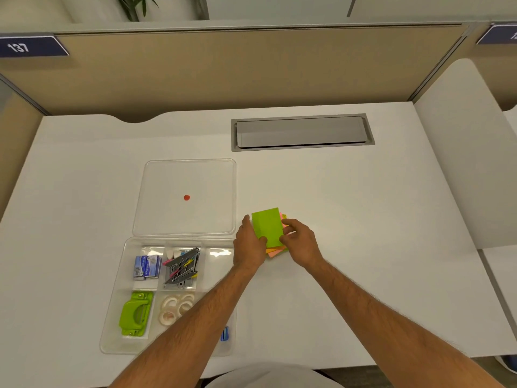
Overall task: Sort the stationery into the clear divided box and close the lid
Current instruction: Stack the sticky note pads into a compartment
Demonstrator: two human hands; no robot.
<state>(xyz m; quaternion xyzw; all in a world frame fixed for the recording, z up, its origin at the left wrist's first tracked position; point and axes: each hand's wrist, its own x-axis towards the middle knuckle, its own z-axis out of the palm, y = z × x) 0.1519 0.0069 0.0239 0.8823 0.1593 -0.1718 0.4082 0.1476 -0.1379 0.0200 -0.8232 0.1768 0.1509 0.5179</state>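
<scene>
A stack of sticky note pads (268, 226), green on top with pink, orange and yellow beneath, lies on the white desk just right of the clear divided box (112, 317). My left hand (249, 242) grips its left side and my right hand (300, 242) its right side. The box's lid (184, 175) lies open flat behind it, with a red dot in the middle. In the compartments are staple boxes (147, 266), binder clips (181, 268), a green hole punch (135, 313), tape rolls (176, 306) and a blue item (224, 333). My left forearm hides part of the box.
A grey cable hatch (302, 132) is set into the desk at the back right. Beige partition walls (251, 68) enclose the desk behind and at both sides. The desk's front edge runs near my body.
</scene>
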